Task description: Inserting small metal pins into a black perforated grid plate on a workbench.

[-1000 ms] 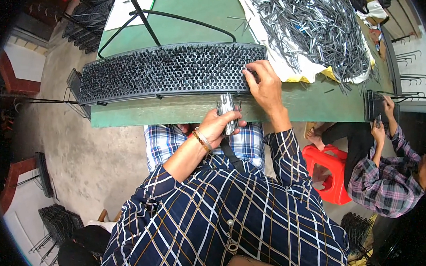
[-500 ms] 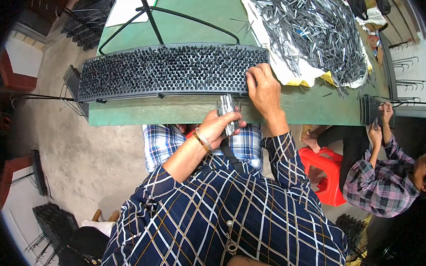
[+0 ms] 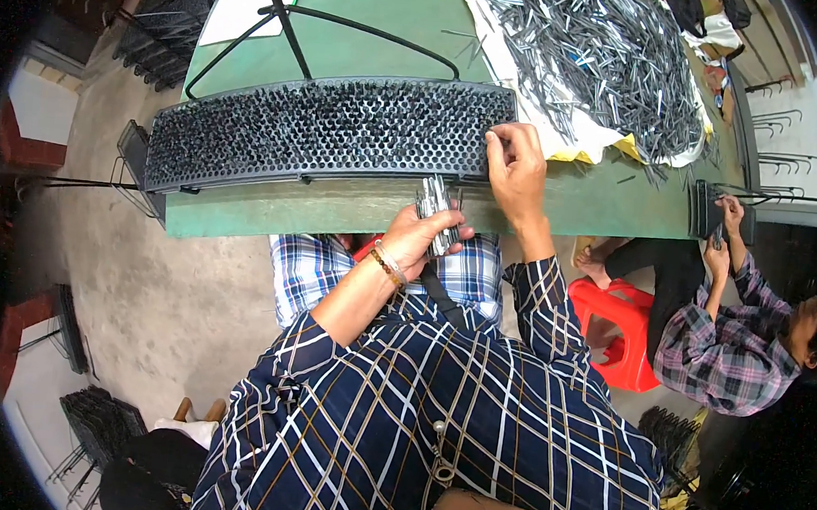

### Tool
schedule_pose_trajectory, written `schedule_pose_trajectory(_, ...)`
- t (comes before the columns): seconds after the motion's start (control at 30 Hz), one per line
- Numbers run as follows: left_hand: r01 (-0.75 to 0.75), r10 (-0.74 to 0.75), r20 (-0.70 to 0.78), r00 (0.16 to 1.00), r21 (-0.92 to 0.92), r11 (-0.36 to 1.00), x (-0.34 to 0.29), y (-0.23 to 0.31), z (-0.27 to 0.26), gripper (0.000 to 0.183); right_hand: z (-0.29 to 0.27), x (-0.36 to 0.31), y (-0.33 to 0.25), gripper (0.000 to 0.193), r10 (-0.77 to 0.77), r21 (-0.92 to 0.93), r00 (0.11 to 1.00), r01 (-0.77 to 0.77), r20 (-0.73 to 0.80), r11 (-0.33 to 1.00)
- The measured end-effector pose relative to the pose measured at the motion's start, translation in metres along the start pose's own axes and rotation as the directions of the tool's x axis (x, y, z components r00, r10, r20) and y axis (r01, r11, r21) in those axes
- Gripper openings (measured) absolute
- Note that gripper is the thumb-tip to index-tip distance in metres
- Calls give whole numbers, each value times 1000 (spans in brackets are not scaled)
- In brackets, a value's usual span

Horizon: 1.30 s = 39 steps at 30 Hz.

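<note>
A long, curved black panel [image 3: 272,172] full of round holes lies across the green table, many of its holes filled with dark strips. My left hand [image 3: 421,237], with bracelets at its wrist, is closed round a bundle of thin metallic grey strips [image 3: 435,208] just below the panel's front edge. At the panel's right end my right hand [image 3: 519,168] has thumb and forefinger pinched together against the holes. Whatever lies between those fingertips is too small to make out.
A large heap of loose grey strips [image 3: 593,59] lies on a white sack at the back right of the green table [image 3: 240,222]. A black wire frame [image 3: 377,30] rises behind the panel. At right, a co-worker [image 3: 734,344] sits near a red stool [image 3: 616,331].
My right hand has shifted slightly right and its fingers have drawn into a tighter pinch over the panel's right end. The left hand still holds the bundle in nearly the same place.
</note>
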<state>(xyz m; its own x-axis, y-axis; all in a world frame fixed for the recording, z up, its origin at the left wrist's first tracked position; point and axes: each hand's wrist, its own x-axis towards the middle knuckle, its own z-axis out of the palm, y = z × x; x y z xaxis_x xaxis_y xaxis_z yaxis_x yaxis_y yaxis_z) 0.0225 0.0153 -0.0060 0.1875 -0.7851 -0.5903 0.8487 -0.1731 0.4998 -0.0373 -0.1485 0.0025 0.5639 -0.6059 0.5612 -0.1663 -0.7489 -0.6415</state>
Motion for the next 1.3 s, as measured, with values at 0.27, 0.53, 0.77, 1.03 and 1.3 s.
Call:
schedule_pose_trajectory(0.27,9,-8,-11,1000,48,999,-1,-1,3,25,3,-2,5,6,-6,-57,1000,6,-2,998)
schedule_pose_trajectory(0.53,-120,120,3,993,39,992,2,5,7,25,-28,-12,-13,16,261,202,855,-381,448,902)
schedule_pose_trajectory(0.77,-70,69,10,998,80,994,0,3,6,24,-33,-21,-20,16,374,462,774,-615,511,639)
schedule_pose_trajectory(1.03,-36,32,54,998,76,996,23,4,16,21,-21,6,11,14,408,454,913,-362,-4,814)
schedule_pose_trajectory(1.3,-47,47,-3,999,51,998,24,-1,4,20,-10,4,20,10,166,220,981,-141,-100,965)
